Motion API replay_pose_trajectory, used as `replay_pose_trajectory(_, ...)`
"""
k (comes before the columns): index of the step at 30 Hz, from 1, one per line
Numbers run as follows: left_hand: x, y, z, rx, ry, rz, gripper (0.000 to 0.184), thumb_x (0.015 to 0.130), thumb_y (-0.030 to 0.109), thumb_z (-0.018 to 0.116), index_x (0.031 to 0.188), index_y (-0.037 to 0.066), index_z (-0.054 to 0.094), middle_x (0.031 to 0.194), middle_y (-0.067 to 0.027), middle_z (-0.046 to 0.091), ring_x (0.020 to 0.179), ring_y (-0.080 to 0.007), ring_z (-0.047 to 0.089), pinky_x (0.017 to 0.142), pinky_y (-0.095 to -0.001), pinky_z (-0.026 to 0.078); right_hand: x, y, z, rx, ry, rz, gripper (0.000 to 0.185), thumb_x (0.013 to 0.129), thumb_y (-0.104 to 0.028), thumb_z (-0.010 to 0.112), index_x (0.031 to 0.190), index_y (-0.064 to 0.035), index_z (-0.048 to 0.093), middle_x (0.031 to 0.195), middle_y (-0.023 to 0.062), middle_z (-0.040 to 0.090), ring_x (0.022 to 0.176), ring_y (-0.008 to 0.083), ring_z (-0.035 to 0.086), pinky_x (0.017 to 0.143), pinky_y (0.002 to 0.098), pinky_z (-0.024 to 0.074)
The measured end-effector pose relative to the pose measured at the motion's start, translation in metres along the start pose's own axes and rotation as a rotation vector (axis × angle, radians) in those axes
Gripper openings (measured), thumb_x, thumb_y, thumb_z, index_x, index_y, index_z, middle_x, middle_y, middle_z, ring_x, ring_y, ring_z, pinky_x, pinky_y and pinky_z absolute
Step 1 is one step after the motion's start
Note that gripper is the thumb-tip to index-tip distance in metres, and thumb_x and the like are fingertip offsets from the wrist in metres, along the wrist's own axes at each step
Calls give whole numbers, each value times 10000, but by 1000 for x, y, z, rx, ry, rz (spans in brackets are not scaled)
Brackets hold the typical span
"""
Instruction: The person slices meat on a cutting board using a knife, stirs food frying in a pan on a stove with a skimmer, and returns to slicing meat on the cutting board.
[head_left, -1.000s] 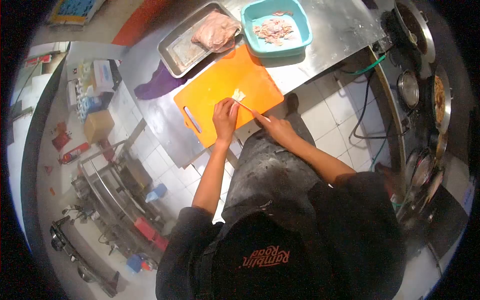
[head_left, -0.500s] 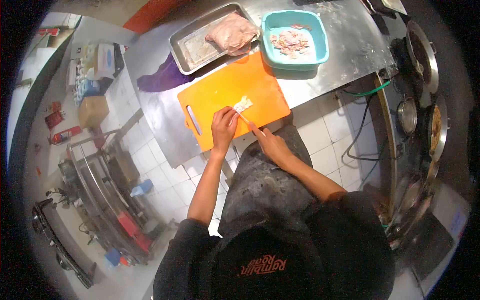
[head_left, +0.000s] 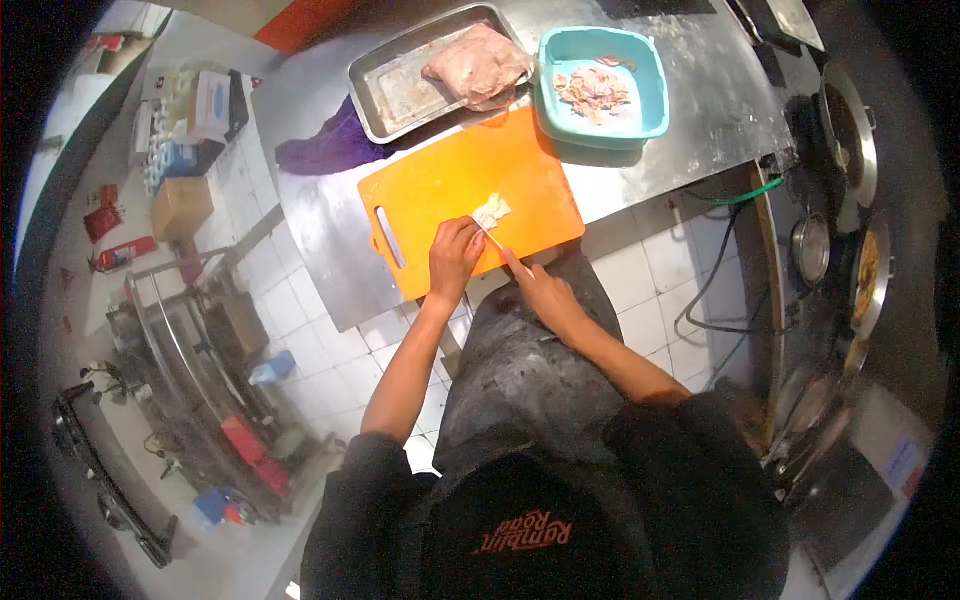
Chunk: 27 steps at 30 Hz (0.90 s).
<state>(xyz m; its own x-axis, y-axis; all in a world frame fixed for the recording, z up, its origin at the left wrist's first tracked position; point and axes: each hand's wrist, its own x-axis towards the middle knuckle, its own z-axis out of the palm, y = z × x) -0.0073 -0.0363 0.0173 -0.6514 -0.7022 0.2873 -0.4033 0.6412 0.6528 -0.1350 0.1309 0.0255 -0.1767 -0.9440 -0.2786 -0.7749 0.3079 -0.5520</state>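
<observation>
An orange cutting board point(head_left: 440, 185) lies on the steel table. Near its front edge sits a small pale heap of meat pieces point(head_left: 492, 210). My left hand point(head_left: 455, 255) is closed beside this heap, fingertips bent down at its near side; whatever lies under them is too small to make out. A knife point(head_left: 493, 240) is gripped in my right hand point(head_left: 548, 298), its blade pointing up and left to the left fingertips and the meat.
Behind the board stand a metal tray point(head_left: 390, 85) with a large bag of pinkish meat point(head_left: 478, 62) and a turquoise basin point(head_left: 650, 110) holding cut scraps. A purple cloth point(head_left: 325, 148) lies left of the board. Pans point(head_left: 873, 280) line the right side.
The view has shifted slightly, so the board, tray and basin appear a little further right. Both hands keep nearly the same place at the meat, the knife still held.
</observation>
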Motion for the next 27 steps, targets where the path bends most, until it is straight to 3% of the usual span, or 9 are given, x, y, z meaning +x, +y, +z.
replay_pose_trajectory(2, -3, -1, 0, 1, 4, 8, 155, 841, 49, 750, 982, -11, 733, 1052, -120, 694, 1002, -308, 656, 853, -404, 546, -2, 0, 3, -12, -92, 54, 760, 915, -32, 561, 1610, -174, 288, 908, 220, 649, 700, 429, 678, 613, 511, 569)
replay_pose_trajectory(5, -3, -3, 1, -32, -14, -10, 154, 838, 44, 753, 978, -15, 730, 1043, -122, 697, 984, -306, 661, 845, -399, 550, 35, -5, 15, 64, 158, -61, 750, 928, -38, 555, 1612, -177, 283, 886, 225, 651, 701, 424, 682, 615, 513, 570)
replay_pose_trajectory(8, 1, -1, -1, -19, -18, -7, 154, 828, 28, 759, 971, -17, 726, 1029, -122, 699, 966, -300, 667, 830, -392, 556, 45, -12, 7, 8, 82, -26, 739, 932, -27, 543, 1608, -182, 290, 886, 223, 657, 713, 426, 686, 626, 517, 571)
replay_pose_trajectory(10, -1, -5, 3, -9, 28, 18, 145, 822, 14, 762, 959, -18, 723, 1021, -120, 700, 953, -297, 670, 817, -386, 559, 14, -3, 4, 70, 53, -4, 772, 927, -58, 541, 1621, -253, 262, 881, 219, 652, 629, 388, 685, 598, 497, 586)
replay_pose_trajectory(14, -4, -2, -1, -38, 10, 28, 133, 823, 7, 759, 950, -16, 723, 1023, -118, 702, 950, -295, 673, 812, -382, 562, -8, -2, 12, -33, -63, 81, 754, 927, -51, 560, 1610, -219, 290, 866, 217, 654, 702, 414, 688, 620, 502, 579)
replay_pose_trajectory(17, -1, -4, 3, -34, 8, 48, 129, 825, 3, 755, 948, -15, 722, 1033, -116, 702, 950, -295, 675, 818, -381, 562, 22, -2, 25, 38, 194, -9, 814, 898, -35, 579, 1621, -246, 270, 866, 216, 652, 682, 410, 688, 607, 499, 579)
replay_pose_trajectory(20, -3, -6, 4, -67, -18, -33, 131, 830, 11, 752, 955, -13, 722, 1044, -116, 702, 955, -295, 676, 825, -381, 562, 16, -7, 11, -21, 139, 18, 864, 866, -9, 591, 1626, -250, 257, 869, 210, 651, 671, 418, 682, 603, 505, 576)
replay_pose_trajectory(22, -4, -5, 3, -47, 1, -2, 130, 839, 20, 746, 963, -11, 724, 1055, -117, 699, 964, -296, 675, 836, -385, 563, -18, 1, -2, -49, -92, 69, 808, 960, -91, 533, 1649, -282, 157, 942, 217, 658, 688, 388, 706, 617, 508, 591)
replay_pose_trajectory(27, -2, -2, -7, -60, -30, -14, 194, 844, 59, 765, 1020, -8, 719, 1091, -122, 697, 1009, -302, 676, 871, -384, 562, -56, -6, -44, -3, -69, 56, 817, 948, -78, 568, 1644, -261, 181, 889, 206, 635, 684, 409, 676, 611, 525, 564)
